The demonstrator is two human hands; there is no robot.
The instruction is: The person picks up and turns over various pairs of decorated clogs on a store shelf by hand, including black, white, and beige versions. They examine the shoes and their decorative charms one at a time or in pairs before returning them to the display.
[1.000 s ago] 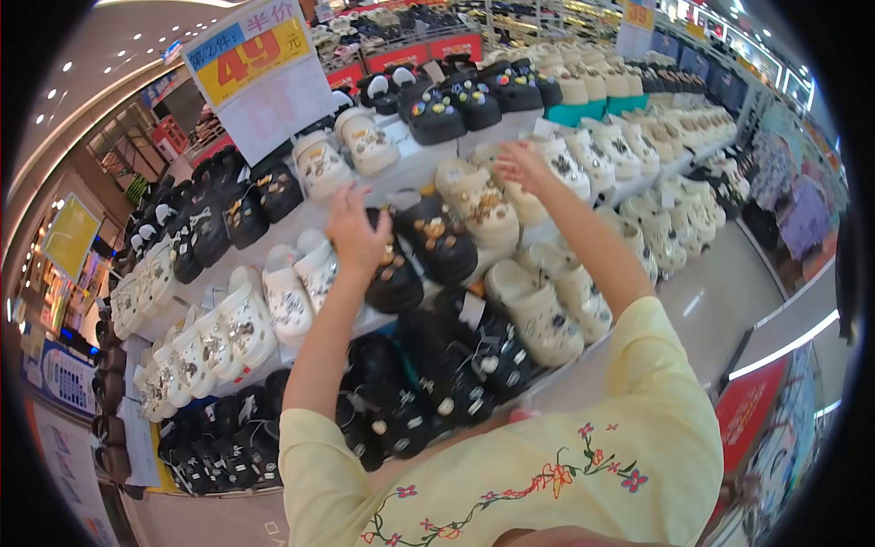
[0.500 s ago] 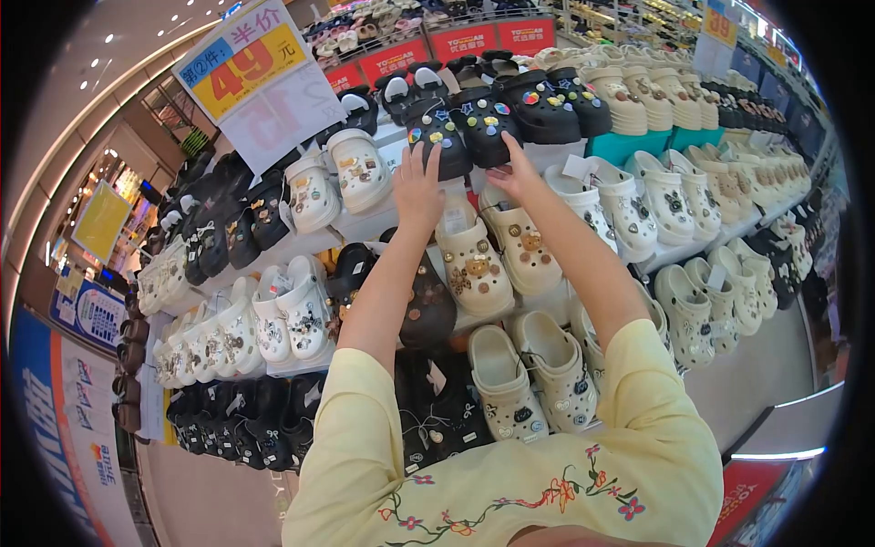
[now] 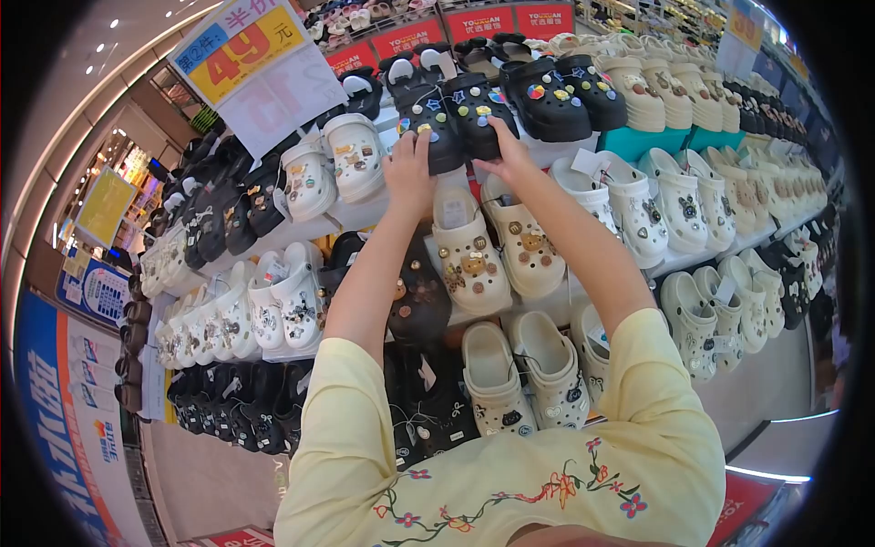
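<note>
While the person leans over the tiered shoe display, both bare hands reach to a pair of black clogs (image 3: 454, 117) covered in bright charms, high on the middle of the stand. The left hand (image 3: 410, 175) is at the toe of the left clog, its fingers bent onto the front; the thumb is hard to make out, so I cannot tell whether it grips. The right hand (image 3: 506, 159) is at the toe of the right clog, finger and thumb well apart, one high at its side and the other low near the sole; how firmly they press, I cannot tell. Both clogs point toward the person, side by side.

Just right of them sits another black pair (image 3: 549, 105) with colourful charms, and beyond it run beige clogs (image 3: 633, 94) above teal boxes (image 3: 641, 142). To the left stand white clogs (image 3: 355, 162) with charms, near a large price sign (image 3: 251, 68) reading 49. Between the forearms, one tier down, I see cream clogs (image 3: 471, 255) with brown bear charms, and lower still, pale open-backed clogs (image 3: 497, 378). Red signs (image 3: 407, 39) line the rack behind. The person's yellow top (image 3: 510, 488) has flowers embroidered across the front.
</note>
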